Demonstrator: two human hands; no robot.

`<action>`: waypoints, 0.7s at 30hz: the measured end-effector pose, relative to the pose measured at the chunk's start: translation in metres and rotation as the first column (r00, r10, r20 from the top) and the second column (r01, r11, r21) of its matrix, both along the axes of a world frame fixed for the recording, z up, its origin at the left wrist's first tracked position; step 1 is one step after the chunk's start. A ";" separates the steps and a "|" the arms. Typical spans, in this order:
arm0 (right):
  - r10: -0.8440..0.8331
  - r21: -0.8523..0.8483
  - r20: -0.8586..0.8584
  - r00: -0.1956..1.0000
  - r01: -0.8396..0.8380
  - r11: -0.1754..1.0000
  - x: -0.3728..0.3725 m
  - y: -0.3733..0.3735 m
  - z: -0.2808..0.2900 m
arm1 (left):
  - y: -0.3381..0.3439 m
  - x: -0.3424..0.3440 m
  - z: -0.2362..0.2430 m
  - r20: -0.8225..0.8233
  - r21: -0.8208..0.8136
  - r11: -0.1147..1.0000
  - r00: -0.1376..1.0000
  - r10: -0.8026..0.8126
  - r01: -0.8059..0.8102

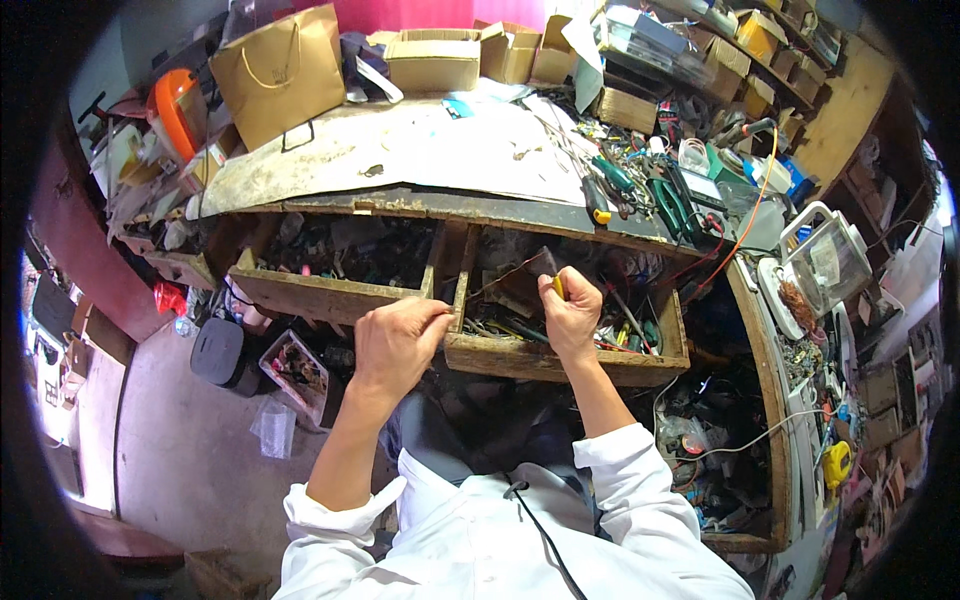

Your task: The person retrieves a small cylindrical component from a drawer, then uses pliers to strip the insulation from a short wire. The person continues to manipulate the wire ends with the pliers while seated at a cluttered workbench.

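My left hand (398, 340) is closed in a pinch at the left front corner of a pulled-out wooden drawer (560, 362). From its fingertips a thin coppery wire (507, 273) seems to run up and right. My right hand (574, 316) is closed in a fist over that drawer, around a yellow-handled tool (558, 288). The tool's dark tip meets or nearly meets the wire's far end; its exact kind is hidden by my fingers. Below both hands, the drawer holds jumbled tools, rods and cables.
Another pulled-out drawer (330, 292) full of small parts is at left. White sheeting (400, 150) covers the bench, with pliers (597, 200) and tools at its right. A tub of odds and ends (300, 375) and a dark bin (222, 352) stand on the floor.
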State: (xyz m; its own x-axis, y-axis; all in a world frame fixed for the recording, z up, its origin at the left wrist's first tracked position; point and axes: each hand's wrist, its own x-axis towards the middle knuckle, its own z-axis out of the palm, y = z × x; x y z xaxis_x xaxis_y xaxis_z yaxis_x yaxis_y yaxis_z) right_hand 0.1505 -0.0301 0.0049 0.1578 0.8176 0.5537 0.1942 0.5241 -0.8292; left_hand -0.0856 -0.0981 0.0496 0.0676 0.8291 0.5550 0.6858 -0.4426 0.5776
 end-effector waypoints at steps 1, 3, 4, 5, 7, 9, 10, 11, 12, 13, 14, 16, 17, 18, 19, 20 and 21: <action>-0.025 0.033 0.057 0.998 0.023 0.999 -0.001 -0.003 0.001 | 0.000 -0.002 0.000 -0.106 -0.004 0.998 0.992 0.063 -0.064; -0.006 0.111 0.149 0.989 -0.010 0.994 -0.003 -0.004 0.004 | 0.000 -0.007 0.000 -0.305 0.013 0.981 0.934 0.187 -0.192; -0.018 0.168 0.214 0.977 -0.018 0.986 -0.005 -0.006 0.006 | 0.000 -0.009 -0.003 -0.387 -0.041 0.972 0.900 0.200 -0.233; -0.001 0.198 0.267 0.964 -0.054 0.979 -0.004 -0.004 0.005 | -0.002 -0.012 0.000 -0.372 -0.087 0.980 0.919 0.133 -0.177; 0.054 0.080 0.263 0.963 -0.078 0.994 -0.002 -0.001 0.006 | -0.009 -0.019 0.007 -0.332 -0.176 0.983 0.943 -0.001 -0.061; 0.056 0.058 0.393 0.918 -0.086 0.995 0.001 0.002 0.016 | -0.014 -0.028 0.006 -0.187 -0.184 0.982 0.982 0.010 -0.045; 0.058 0.047 0.455 0.888 -0.089 0.995 0.003 0.005 0.022 | -0.018 -0.034 0.005 -0.161 -0.192 0.979 0.986 0.037 -0.068; 0.021 0.059 0.502 0.864 -0.058 0.997 0.004 0.010 0.029 | -0.019 -0.037 0.004 -0.133 -0.201 0.976 0.989 0.061 -0.087; -0.005 0.063 0.544 0.839 -0.035 0.997 0.003 0.018 0.036 | -0.022 -0.040 0.004 -0.077 -0.235 0.970 0.996 0.052 -0.069; -0.030 0.069 0.585 0.811 -0.014 0.998 0.001 0.027 0.044 | -0.024 -0.043 0.004 -0.020 -0.266 0.963 0.999 0.045 -0.049; -0.073 0.052 0.677 0.732 0.051 0.997 -0.001 0.034 0.054 | -0.028 -0.047 0.002 0.037 -0.298 0.954 0.998 0.046 -0.033; -0.163 0.056 0.785 0.598 0.193 0.980 -0.003 0.055 0.068 | -0.035 -0.051 0.009 0.206 -0.396 0.916 0.978 0.021 0.064; -0.185 0.050 0.823 0.537 0.256 0.966 -0.005 0.067 0.073 | -0.039 -0.052 0.007 0.337 -0.402 0.906 0.942 0.009 0.135; -0.207 0.070 0.844 0.494 0.281 0.957 -0.004 0.076 0.080 | -0.038 -0.052 0.001 0.462 -0.394 0.894 0.887 -0.006 0.212; -0.229 0.091 0.863 0.451 0.306 0.948 -0.004 0.085 0.085 | -0.040 -0.054 -0.002 0.579 -0.373 0.883 0.815 -0.019 0.286; -0.221 0.095 0.883 0.414 0.304 0.948 -0.002 0.092 0.088 | -0.043 -0.055 0.000 0.636 -0.360 0.858 0.770 -0.062 0.366; -0.245 0.149 0.921 0.303 0.306 0.940 -0.002 0.099 0.090 | -0.045 -0.057 -0.001 0.683 -0.350 0.840 0.726 -0.074 0.415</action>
State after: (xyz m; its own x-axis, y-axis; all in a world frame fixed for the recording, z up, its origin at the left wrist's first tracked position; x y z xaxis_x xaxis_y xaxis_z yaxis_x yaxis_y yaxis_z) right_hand 0.1485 0.0684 0.0946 -0.2018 0.8610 0.4668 0.9675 0.2493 -0.0414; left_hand -0.1427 -0.1436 0.0484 0.0887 0.9898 0.1117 -0.0022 -0.1119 0.9937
